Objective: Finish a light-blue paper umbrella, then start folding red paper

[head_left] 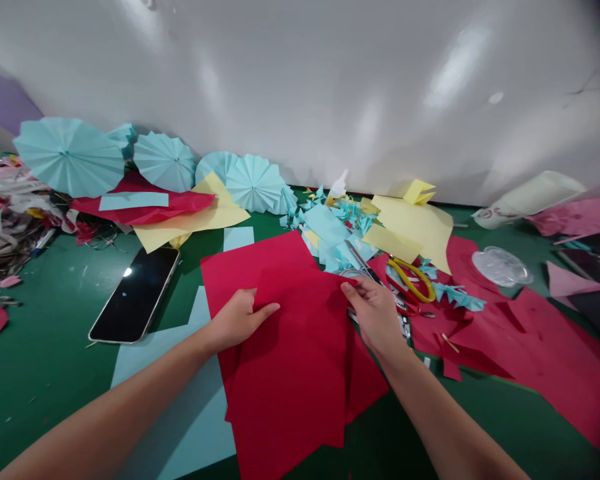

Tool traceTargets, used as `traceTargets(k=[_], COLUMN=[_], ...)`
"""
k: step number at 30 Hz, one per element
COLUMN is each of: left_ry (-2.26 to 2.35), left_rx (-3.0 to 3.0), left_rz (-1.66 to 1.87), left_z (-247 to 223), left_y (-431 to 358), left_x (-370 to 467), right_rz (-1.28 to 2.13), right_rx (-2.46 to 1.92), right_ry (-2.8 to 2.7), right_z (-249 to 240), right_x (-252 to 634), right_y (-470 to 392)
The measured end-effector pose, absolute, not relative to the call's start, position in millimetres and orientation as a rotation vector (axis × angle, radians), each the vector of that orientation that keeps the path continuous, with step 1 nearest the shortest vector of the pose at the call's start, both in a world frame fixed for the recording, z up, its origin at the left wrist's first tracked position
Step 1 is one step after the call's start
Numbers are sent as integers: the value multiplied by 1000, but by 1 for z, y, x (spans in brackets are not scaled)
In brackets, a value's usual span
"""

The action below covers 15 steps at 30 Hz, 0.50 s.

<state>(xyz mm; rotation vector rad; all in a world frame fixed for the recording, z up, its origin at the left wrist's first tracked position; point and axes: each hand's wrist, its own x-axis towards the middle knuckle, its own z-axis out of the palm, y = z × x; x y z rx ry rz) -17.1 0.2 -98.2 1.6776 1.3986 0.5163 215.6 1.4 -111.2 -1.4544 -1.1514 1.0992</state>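
Note:
Red paper sheets point(295, 360) overlap in front of me, partly over light blue paper point(195, 413). My left hand point(237, 320) is closed on the left edge of the upper red sheet, its thumb stretched on top and its other fingers mostly hidden. At the upper right corner of that sheet, my right hand point(373, 310) pinches the paper between thumb and fingers. Scissors with yellow handles point(415, 280) lie just beyond my right hand, among red and blue scraps.
Pleated blue paper fans point(70, 157) lean along the wall. A phone point(135, 293) lies left on the green table point(30, 373). Yellow sheets point(415, 227), a paper cup point(530, 197), a clear plastic lid point(501, 267) and red offcuts point(555, 353) lie right.

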Motion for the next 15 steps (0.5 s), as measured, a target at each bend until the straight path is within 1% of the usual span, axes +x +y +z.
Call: traceTargets(k=[15], left_ry=[1381], left_rx=[1612], left_rz=[429], left_z=[-95], left_y=[-1], left_x=[-18], right_rz=[948], right_rx=[-1424], right_ry=[-1102], right_z=[-110], right_x=[216], right_y=[2])
